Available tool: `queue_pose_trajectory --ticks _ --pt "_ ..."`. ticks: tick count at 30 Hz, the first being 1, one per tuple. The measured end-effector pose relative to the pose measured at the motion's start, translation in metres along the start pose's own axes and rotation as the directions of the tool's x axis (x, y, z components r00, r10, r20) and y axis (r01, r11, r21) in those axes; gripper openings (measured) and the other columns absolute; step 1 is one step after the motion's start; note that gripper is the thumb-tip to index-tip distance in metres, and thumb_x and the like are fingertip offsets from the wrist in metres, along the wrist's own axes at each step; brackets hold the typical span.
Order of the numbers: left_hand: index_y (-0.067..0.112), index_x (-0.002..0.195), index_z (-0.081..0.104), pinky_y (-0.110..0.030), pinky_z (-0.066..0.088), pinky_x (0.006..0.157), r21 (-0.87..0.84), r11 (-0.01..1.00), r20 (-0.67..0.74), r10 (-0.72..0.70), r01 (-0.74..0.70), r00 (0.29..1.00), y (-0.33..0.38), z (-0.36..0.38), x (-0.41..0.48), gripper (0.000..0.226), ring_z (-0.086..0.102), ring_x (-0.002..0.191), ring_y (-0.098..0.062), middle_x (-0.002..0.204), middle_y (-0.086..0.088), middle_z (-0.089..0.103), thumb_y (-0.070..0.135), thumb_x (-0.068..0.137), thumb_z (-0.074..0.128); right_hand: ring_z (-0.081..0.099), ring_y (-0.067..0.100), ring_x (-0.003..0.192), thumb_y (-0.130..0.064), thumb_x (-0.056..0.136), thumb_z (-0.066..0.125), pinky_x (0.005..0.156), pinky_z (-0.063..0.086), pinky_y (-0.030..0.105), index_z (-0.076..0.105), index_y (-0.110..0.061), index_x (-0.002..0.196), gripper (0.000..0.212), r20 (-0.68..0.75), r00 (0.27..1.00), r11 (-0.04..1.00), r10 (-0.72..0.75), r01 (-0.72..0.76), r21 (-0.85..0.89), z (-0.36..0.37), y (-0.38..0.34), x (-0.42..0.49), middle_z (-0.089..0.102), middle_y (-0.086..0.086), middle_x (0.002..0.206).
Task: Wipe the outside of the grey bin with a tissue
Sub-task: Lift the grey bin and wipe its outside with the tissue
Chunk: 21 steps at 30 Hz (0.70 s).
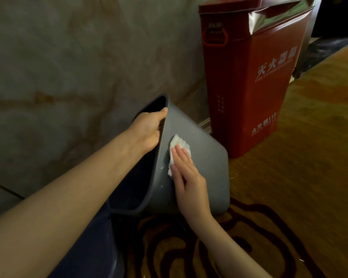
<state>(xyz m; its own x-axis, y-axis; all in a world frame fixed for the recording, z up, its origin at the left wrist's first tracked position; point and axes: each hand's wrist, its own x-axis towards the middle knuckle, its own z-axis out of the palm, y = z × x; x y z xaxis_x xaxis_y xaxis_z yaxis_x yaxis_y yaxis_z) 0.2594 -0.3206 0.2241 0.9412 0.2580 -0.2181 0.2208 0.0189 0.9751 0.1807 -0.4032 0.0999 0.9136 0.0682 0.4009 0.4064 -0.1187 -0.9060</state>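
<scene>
A pale marbled wall (68, 67) fills the left and upper part of the view, and a patterned carpet (299, 177) in yellow-brown with dark swirls spreads across the right and bottom; against the wall stands a tall red fire-extinguisher box (249, 87) with white lettering on its face and a handle on its side, a sheet of shiny film peeling at its top corner; just in front of it, near but not clearly touching, the grey bin (199, 157) lies tipped on its side with its open mouth turned left towards the wall and its base towards the red box, its lower edge down at the carpet; a dark blue rounded object (84, 247) sits below the bin's mouth at the bottom left — what it is cannot be told; the left hand (147, 131) is clamped on the bin's upper rim, thumb on the outside and fingers curled inside; the right hand (189, 177) lies flat, fingers together, pressed on the bin's outer side wall — under its fingertips is the white crumpled tissue (178, 145), flattened against the grey plastic near the rim, part of it showing above and left of the fingers.
</scene>
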Motion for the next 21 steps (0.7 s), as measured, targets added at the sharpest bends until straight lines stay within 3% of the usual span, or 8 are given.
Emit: queue_pose_trajectory --ticks 2,4,7,11,15,17,19,21 --pt "0.008 0.108 0.06 -0.022 0.054 0.07 0.085 0.996 0.137 0.029 -0.04 0.99 -0.007 -0.02 -0.014 0.024 0.068 0.069 -0.007 0.077 0.002 0.073 0.014 0.095 0.041 0.022 0.001 0.14 -0.017 0.096 0.047 0.115 0.019 0.019 0.043 -0.021 0.136 0.041 -0.004 1.0 0.999 0.031 -0.031 -0.044 -0.001 0.013 -0.001 0.035 -0.014 0.144" --pt "0.027 0.117 0.055 -0.02 0.056 0.069 0.175 0.982 0.224 0.025 -0.066 0.974 -0.018 -0.041 -0.028 0.03 0.07 0.076 -0.005 0.09 0.006 0.072 0.012 0.093 0.042 0.022 0.002 0.14 -0.016 0.096 0.046 0.115 0.019 0.018 0.041 -0.022 0.136 0.041 -0.018 0.999 0.995 0.031 -0.033 -0.093 -0.001 0.025 -0.005 0.034 -0.014 0.144" --pt "0.05 0.124 0.038 -0.02 0.058 0.066 0.161 0.986 0.275 -0.014 -0.031 0.961 -0.036 -0.056 -0.041 0.05 0.071 0.082 -0.003 0.097 0.016 0.073 0.013 0.092 0.045 0.024 0.003 0.14 -0.017 0.096 0.046 0.114 0.019 0.019 0.041 -0.02 0.136 0.041 -0.066 0.996 0.992 0.055 -0.062 -0.109 -0.002 0.04 -0.005 0.036 -0.013 0.143" --pt "0.04 0.138 0.035 -0.02 0.057 0.061 0.04 0.999 0.255 -0.004 -0.006 0.967 -0.04 -0.061 -0.037 0.054 0.072 0.078 -0.002 0.085 0.018 0.076 0.011 0.092 0.044 0.029 0.008 0.137 -0.016 0.096 0.046 0.114 0.022 0.025 0.043 -0.017 0.135 0.039 -0.109 0.97 0.971 0.217 -0.226 -0.077 -0.016 0.063 0.003 0.041 -0.003 0.144" --pt "0.035 0.138 0.037 -0.021 0.057 0.062 -0.011 1.0 0.274 0.0 0.003 0.962 -0.04 -0.055 -0.036 0.053 0.072 0.078 -0.005 0.091 0.013 0.075 0.012 0.092 0.045 0.041 0.019 0.132 -0.021 0.097 0.045 0.108 0.033 0.029 0.046 -0.019 0.136 0.039 -0.184 0.897 0.896 0.403 -0.427 -0.118 -0.037 0.084 0.01 0.048 0.004 0.142" --pt "0.033 0.138 0.039 -0.021 0.057 0.063 -0.02 1.0 0.267 0.005 0.001 0.964 -0.041 -0.048 -0.036 0.051 0.072 0.078 -0.004 0.098 0.01 0.072 0.013 0.091 0.046 0.047 0.021 0.127 -0.023 0.097 0.045 0.1 0.035 0.023 0.048 -0.021 0.134 0.037 -0.188 0.863 0.865 0.469 -0.491 -0.1 -0.039 0.084 0.015 0.052 0.007 0.138" --pt "0.03 0.138 0.041 -0.021 0.057 0.063 -0.046 0.999 0.258 0.005 0.007 0.966 -0.041 -0.04 -0.034 0.049 0.072 0.076 -0.004 0.1 0.007 0.069 0.014 0.092 0.046 0.048 0.012 0.121 -0.025 0.097 0.045 0.09 0.031 0.011 0.049 -0.023 0.133 0.036 -0.15 0.888 0.888 0.436 -0.451 -0.092 -0.036 0.07 0.018 0.055 0.006 0.135" --pt "0.027 0.136 0.043 -0.021 0.058 0.063 -0.057 0.998 0.266 -0.006 0.022 0.964 -0.039 -0.035 -0.032 0.045 0.07 0.077 -0.006 0.1 0.005 0.068 0.015 0.093 0.045 0.037 -0.004 0.121 -0.022 0.096 0.046 0.096 0.022 0.001 0.047 -0.023 0.133 0.037 -0.06 0.955 0.955 0.292 -0.294 -0.044 -0.029 0.044 0.018 0.049 -0.002 0.139"
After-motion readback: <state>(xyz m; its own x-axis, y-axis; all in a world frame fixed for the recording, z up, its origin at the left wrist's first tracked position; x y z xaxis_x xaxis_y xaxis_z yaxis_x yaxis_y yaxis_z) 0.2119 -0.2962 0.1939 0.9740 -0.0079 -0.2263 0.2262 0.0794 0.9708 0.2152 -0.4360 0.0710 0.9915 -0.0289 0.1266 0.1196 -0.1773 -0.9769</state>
